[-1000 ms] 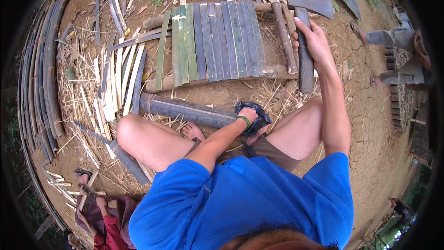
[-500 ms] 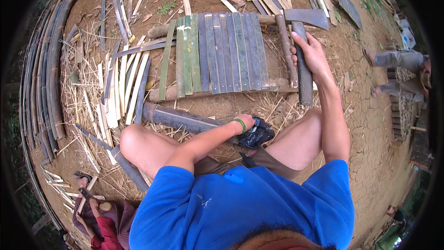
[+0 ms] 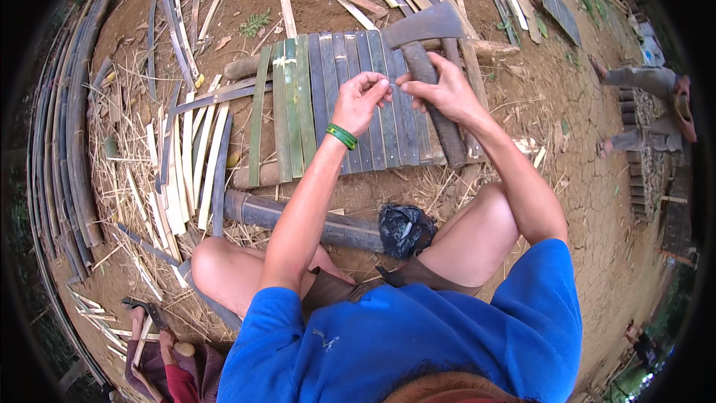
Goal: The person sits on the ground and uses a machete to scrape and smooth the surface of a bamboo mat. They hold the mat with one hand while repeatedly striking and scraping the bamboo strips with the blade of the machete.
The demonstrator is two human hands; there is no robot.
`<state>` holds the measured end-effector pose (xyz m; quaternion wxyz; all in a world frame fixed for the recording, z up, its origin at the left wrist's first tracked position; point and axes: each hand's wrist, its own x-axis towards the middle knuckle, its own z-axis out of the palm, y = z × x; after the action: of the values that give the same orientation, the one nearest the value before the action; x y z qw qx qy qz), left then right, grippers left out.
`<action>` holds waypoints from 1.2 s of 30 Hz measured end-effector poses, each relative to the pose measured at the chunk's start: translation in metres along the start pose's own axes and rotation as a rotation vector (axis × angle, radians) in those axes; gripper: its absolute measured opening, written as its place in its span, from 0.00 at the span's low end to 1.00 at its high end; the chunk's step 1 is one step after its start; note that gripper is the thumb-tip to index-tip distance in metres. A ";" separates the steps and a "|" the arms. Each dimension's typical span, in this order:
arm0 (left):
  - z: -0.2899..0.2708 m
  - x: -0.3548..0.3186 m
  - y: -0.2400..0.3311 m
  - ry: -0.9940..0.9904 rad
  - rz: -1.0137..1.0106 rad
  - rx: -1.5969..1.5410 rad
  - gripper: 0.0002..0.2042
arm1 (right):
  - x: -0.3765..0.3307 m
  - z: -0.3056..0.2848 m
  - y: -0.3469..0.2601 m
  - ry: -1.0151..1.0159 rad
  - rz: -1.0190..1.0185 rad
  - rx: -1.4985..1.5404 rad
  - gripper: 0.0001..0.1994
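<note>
A small nail-like object (image 3: 393, 86) is pinched between the fingertips of the left hand (image 3: 359, 101) and right hand (image 3: 446, 89) above the bamboo slat panel (image 3: 321, 104), the axe handle (image 3: 436, 104) lying under the right palm.

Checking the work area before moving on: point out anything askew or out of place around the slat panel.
One green slat at the left edge of the bamboo slat panel splays outward at its lower end, out of line with its neighbours. Both hands, left hand and right hand, meet above the panel.
</note>
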<state>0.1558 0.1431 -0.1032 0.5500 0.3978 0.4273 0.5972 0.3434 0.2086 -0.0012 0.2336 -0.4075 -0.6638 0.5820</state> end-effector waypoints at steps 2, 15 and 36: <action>-0.005 0.004 0.006 0.056 0.010 0.055 0.10 | 0.011 0.014 0.004 -0.010 -0.059 0.017 0.20; -0.015 0.011 -0.029 0.332 -0.129 -0.670 0.07 | 0.059 0.050 0.026 0.105 -0.015 -0.099 0.21; -0.167 0.177 -0.123 0.800 0.225 1.039 0.09 | 0.061 0.018 0.031 0.076 0.224 -0.034 0.19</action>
<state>0.0233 0.3106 -0.2716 0.0203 0.4011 0.7866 0.4690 0.3031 0.2475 -0.0447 0.1853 -0.5048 -0.6147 0.5770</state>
